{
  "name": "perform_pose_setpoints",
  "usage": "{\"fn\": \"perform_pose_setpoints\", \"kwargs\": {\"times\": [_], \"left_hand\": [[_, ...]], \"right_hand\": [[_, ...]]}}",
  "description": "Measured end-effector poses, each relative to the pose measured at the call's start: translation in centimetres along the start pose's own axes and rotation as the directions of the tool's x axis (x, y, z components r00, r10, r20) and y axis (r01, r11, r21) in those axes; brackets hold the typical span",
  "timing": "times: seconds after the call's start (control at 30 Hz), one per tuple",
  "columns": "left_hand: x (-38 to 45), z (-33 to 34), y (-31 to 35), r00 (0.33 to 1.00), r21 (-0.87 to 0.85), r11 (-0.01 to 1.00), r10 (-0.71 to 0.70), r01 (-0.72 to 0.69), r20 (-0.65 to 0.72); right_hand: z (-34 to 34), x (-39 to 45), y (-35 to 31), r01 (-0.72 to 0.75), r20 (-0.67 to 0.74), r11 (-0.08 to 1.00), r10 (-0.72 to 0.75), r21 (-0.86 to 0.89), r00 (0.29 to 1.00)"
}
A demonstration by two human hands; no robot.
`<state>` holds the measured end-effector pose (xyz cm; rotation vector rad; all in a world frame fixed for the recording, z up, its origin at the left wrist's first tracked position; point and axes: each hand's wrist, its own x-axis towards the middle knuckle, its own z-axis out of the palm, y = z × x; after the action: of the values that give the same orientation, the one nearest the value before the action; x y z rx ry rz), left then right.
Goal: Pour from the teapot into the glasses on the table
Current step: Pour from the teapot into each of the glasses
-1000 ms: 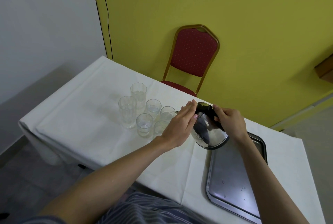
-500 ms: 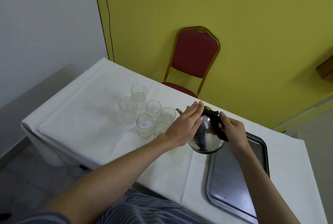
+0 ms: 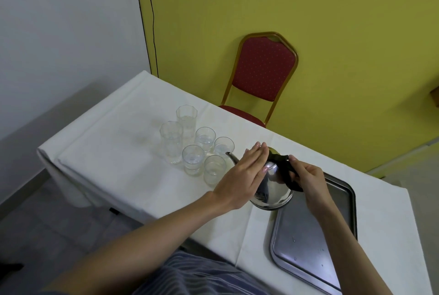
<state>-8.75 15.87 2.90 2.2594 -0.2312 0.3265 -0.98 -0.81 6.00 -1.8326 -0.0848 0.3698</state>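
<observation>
A shiny steel teapot (image 3: 273,187) with a black handle is tilted to the left, held above the table. Its thin spout (image 3: 231,157) points at the cluster of several clear glasses, just over the rim of the nearest small glass (image 3: 213,168) and beside another (image 3: 224,146). My right hand (image 3: 306,180) grips the black handle. My left hand (image 3: 242,173) lies flat against the pot's lid and left side, fingers straight. Two tall glasses (image 3: 171,141) stand at the left of the cluster. Some glasses hold a little water.
The table wears a white cloth (image 3: 114,133). A steel tray (image 3: 316,235) lies at the right, under my right forearm. A red chair with a gold frame (image 3: 263,73) stands behind the table against the yellow wall.
The teapot has moved left from above the tray toward the glasses and tipped further, its spout now showing by the nearest glasses. Both hands moved with it.
</observation>
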Motion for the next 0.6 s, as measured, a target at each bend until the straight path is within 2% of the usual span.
{"fn": "perform_pose_setpoints", "kwargs": {"times": [0.13, 0.3, 0.47, 0.6], "left_hand": [[-1.6, 0.0, -0.2, 0.996, -0.073, 0.993, -0.090, 0.089, -0.015], [-2.9, 0.1, -0.2, 0.980, -0.163, 0.971, -0.187, 0.174, -0.064], [-3.4, 0.3, -0.9, 0.972, -0.190, 0.960, -0.223, 0.206, -0.075], [-3.6, 0.3, -0.9, 0.969, -0.200, 0.956, -0.233, 0.214, -0.080]], "right_hand": [[0.1, 0.3, -0.3, 0.005, 0.077, 0.998, 0.000, -0.070, 0.997], [1.0, 0.5, -1.6, 0.034, 0.099, 0.971, -0.011, -0.235, 0.995], [1.8, 0.6, -2.7, 0.085, 0.086, 0.897, -0.053, -0.435, 0.995], [1.9, 0.9, -2.8, 0.094, 0.072, 0.857, -0.067, -0.507, 0.995]]}}
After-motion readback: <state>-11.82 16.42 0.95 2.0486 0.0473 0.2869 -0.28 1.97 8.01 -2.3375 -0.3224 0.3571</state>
